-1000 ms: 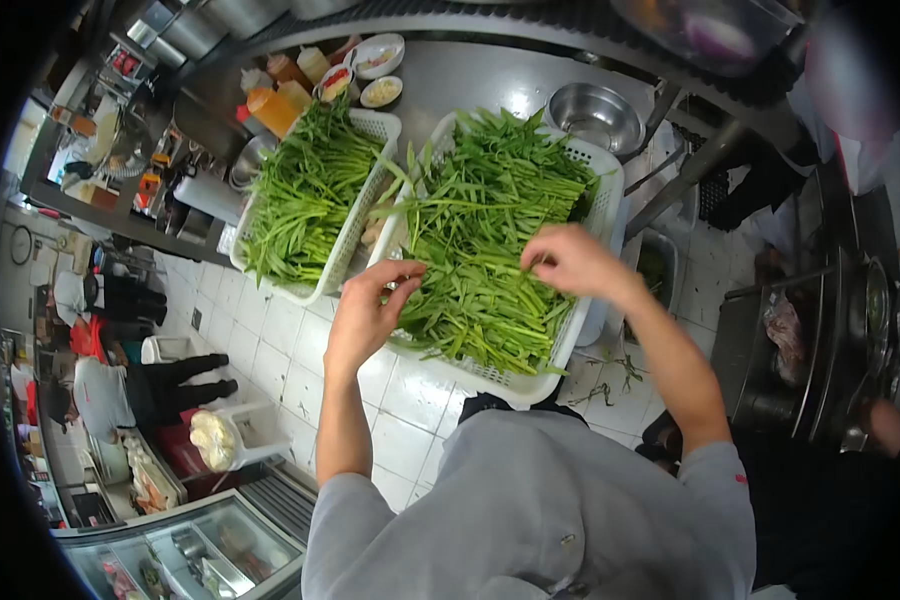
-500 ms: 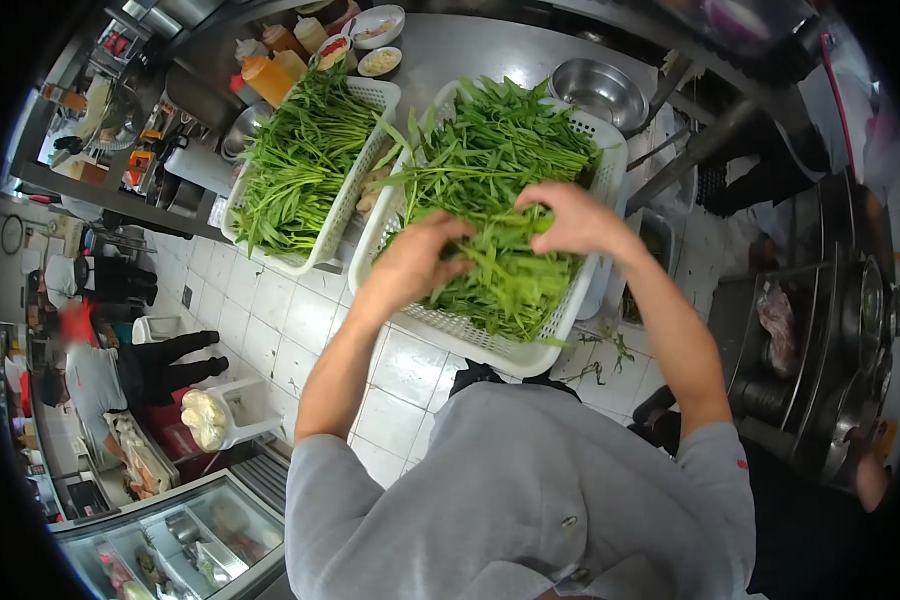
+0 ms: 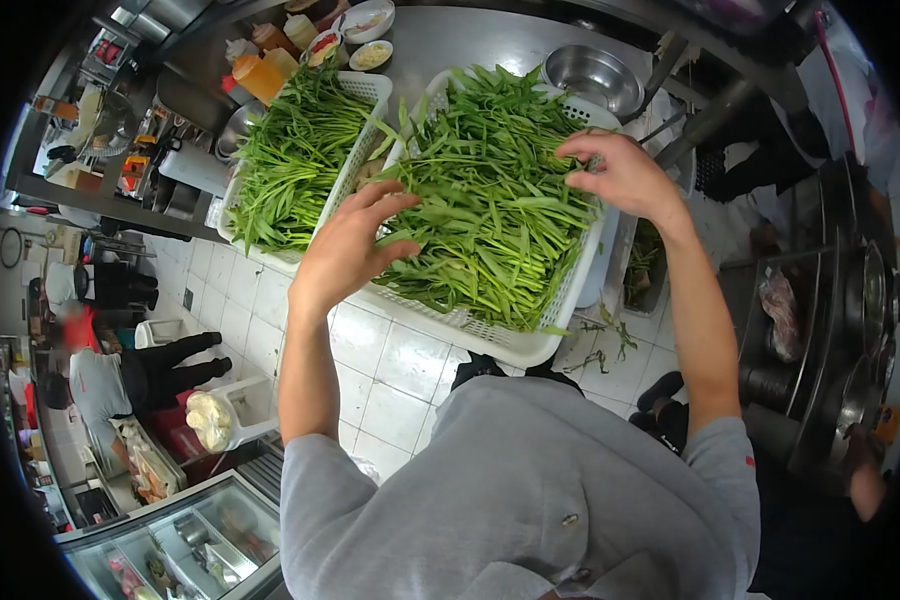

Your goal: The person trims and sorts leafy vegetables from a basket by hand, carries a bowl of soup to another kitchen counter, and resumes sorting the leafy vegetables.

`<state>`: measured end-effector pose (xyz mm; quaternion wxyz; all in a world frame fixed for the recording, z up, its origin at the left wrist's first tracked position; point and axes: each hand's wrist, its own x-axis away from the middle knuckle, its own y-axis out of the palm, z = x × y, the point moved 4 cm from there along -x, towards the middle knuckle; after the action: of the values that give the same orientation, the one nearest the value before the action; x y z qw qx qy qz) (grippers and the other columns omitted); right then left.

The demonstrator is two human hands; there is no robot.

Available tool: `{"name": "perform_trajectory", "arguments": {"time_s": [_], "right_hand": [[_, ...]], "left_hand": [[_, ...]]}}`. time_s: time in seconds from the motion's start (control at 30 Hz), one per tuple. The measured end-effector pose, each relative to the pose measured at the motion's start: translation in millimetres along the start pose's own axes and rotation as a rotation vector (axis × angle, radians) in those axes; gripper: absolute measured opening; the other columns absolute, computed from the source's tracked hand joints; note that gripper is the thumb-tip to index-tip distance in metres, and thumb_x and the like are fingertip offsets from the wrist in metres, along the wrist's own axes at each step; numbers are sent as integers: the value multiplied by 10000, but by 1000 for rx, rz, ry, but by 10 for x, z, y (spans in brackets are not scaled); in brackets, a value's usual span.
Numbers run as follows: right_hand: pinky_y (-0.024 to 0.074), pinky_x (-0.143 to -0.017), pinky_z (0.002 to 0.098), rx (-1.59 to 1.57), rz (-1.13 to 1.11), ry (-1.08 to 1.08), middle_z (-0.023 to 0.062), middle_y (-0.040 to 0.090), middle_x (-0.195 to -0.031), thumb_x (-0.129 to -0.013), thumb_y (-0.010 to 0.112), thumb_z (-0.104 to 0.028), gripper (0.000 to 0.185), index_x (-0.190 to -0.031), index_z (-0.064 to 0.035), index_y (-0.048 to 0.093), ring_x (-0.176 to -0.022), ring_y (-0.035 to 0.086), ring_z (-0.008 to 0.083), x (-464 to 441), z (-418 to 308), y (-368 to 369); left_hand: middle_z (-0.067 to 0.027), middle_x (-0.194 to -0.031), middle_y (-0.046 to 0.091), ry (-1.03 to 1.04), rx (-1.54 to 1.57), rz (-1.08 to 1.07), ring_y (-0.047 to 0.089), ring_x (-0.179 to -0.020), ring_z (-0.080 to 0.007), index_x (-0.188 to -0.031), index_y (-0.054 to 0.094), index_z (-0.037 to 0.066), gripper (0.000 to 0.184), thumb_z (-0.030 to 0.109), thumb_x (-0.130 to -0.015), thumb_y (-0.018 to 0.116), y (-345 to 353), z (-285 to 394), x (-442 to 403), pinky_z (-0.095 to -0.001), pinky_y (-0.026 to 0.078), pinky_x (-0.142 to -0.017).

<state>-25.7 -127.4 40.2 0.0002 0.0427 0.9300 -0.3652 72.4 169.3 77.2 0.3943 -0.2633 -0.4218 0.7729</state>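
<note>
Wearing a grey shirt (image 3: 520, 480), a person stands before a white perforated basket (image 3: 518, 346) heaped with water spinach (image 3: 500, 220). The left hand (image 3: 348, 243) is at the heap's left side, fingers spread and thumb apart. The right hand (image 3: 625, 175) is at its far right side, thumb and fingers also parted. Neither appears to grip anything; whether the fingertips brush the leaves cannot be told.

The water spinach lies loose in the basket. Its stems look light, slim and bendable; the leaves seem easily bruised, and likely slippery if wet. A broad scoop around a bundle of stems should suit better than a pinch at the leaf tips, though tangled leaves may drag neighbours along.

The basket's raised walls limit a low grasp. Just beside it, on the left, a second basket (image 3: 374, 88) filled with similar greens (image 3: 300, 170) narrows the room. Behind the far right corner, a steel bowl (image 3: 595, 80) sits on the steel desk (image 3: 460, 35). At the far left, squeeze bottles (image 3: 257, 77) stand near small bowls (image 3: 372, 56).
</note>
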Motion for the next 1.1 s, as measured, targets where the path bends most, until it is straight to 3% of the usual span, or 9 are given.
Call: {"name": "perform_trajectory", "arguments": {"time_s": [0.07,0.17,0.23,0.3,0.5,0.67,0.87,1.0,1.1], "right_hand": [[517,-723,345,-62,118,43,110,697,-911,-815,740,-199,204,-883,-10,708,-802,655,235,78,-72,-20],[494,-701,326,57,50,9,100,671,-864,-833,742,-193,185,-886,-18,712,-784,642,211,144,1,216],[503,-782,379,282,105,-114,116,654,-866,-816,728,-169,189,-961,-47,717,-901,640,296,241,-33,399],[498,-796,396,434,48,-78,120,652,-872,-802,730,-140,194,-969,-44,708,-931,626,306,295,-14,512],[492,-727,386,171,152,-2,123,639,-835,-789,727,-85,163,-924,-6,682,-803,617,306,424,38,282],[494,-670,272,-211,209,97,50,695,-858,-844,745,-137,182,-963,-6,705,-736,626,109,438,23,60],[515,-725,246,-628,218,139,46,693,-967,-871,716,-128,267,-1098,6,670,-830,637,106,467,43,10],[502,-703,237,-936,323,1,46,676,-1057,-897,701,-140,378,-1243,-20,603,-856,617,82,445,-43,-51],[504,-683,273,-480,641,63,57,691,-960,-893,715,-175,330,-1172,-11,651,-784,633,134,407,157,-69]], "left_hand": [[-119,-1155,664,-1,20,6,648,-1052,-288,-1108,682,54,308,109,-813,755,33,41,-33,-378,510,-901],[-112,-1105,675,48,235,-106,656,-1003,-297,-1068,688,46,246,71,-827,728,335,174,-146,-373,525,-850],[-118,-1073,669,212,163,-132,650,-967,-319,-1053,685,44,207,53,-847,693,663,257,-261,-391,534,-808],[-122,-1064,658,239,88,-90,646,-947,-328,-1058,680,46,201,53,-857,676,893,349,-326,-404,532,-798],[-108,-1116,620,229,-24,146,609,-982,-329,-1129,653,72,284,63,-846,673,871,373,-489,-411,518,-819],[-79,-1120,634,271,-171,130,579,-1010,-298,-1110,674,73,286,60,-825,682,988,336,-626,-414,502,-849],[-124,-1003,711,214,29,144,632,-913,-313,-1000,744,35,189,113,-828,730,590,317,-650,-374,498,-829],[-109,-976,702,184,57,227,633,-881,-268,-1031,731,15,212,118,-846,731,270,394,-615,-348,497,-803],[-88,-931,683,38,258,263,618,-855,-216,-1041,723,2,215,123,-863,726,55,299,-605,-303,480,-779]]}}
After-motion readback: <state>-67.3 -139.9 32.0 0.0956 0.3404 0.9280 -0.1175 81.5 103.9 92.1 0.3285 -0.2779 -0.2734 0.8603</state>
